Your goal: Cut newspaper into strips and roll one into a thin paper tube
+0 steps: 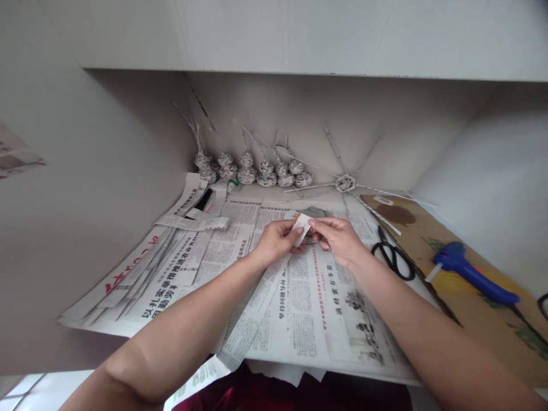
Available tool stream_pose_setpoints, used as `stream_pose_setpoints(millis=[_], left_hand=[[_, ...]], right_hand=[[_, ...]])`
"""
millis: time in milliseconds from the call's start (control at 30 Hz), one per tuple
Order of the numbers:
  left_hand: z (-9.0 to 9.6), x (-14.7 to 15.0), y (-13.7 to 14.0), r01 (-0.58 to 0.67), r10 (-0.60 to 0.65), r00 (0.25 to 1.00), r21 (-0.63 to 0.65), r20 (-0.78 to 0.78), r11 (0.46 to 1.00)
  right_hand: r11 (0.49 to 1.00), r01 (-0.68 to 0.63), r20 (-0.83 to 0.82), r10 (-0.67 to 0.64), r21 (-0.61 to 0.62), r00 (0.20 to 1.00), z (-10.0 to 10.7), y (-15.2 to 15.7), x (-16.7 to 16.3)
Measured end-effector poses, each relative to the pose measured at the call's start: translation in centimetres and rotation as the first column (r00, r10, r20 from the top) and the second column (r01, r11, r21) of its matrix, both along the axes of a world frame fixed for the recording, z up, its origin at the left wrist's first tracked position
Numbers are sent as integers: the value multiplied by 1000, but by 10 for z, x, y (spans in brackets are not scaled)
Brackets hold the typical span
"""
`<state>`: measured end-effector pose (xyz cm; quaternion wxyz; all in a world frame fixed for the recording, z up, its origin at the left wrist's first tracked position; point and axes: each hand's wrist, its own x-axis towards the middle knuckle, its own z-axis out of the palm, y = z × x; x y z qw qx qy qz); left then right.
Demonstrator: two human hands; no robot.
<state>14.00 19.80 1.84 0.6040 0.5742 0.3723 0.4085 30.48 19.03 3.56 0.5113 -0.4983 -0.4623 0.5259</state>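
Note:
A long strip of newspaper (pixel 250 325) runs from the table's front edge up to my hands, its pale end (pixel 302 227) showing between my fingers. My left hand (pixel 280 238) is closed on the strip, thumb on top. Close by on the right, my right hand (pixel 333 234) pinches the corner of that end between thumb and fingers. Just behind the hands lies a grey lump or cloth (pixel 313 212), partly hidden, whose kind I cannot make out. Newspaper sheets (pixel 306 311) cover the table beneath.
Several gourd-shaped woven paper pieces (pixel 247 168) line the back wall. A woven piece with spread paper sticks (pixel 345 182) stands right of them. Cut newspaper strips (pixel 171 268) lie left. Black scissors (pixel 393 256) and a blue glue gun (pixel 475 274) on cardboard (pixel 454 291) lie right.

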Motion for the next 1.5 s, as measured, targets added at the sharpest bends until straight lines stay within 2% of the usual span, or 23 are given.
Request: stream_pose_setpoints(millis=[833,1500], left_hand=[[3,0,-4,55,-52,994,31,-95,998],[-8,1,-2,71,-61,993,94,-103,993]], right_hand=[[994,106,-67,-108,-34,992,-2,-2,-12],[992,123,-101,-121,11,988,-6,-4,-18]])
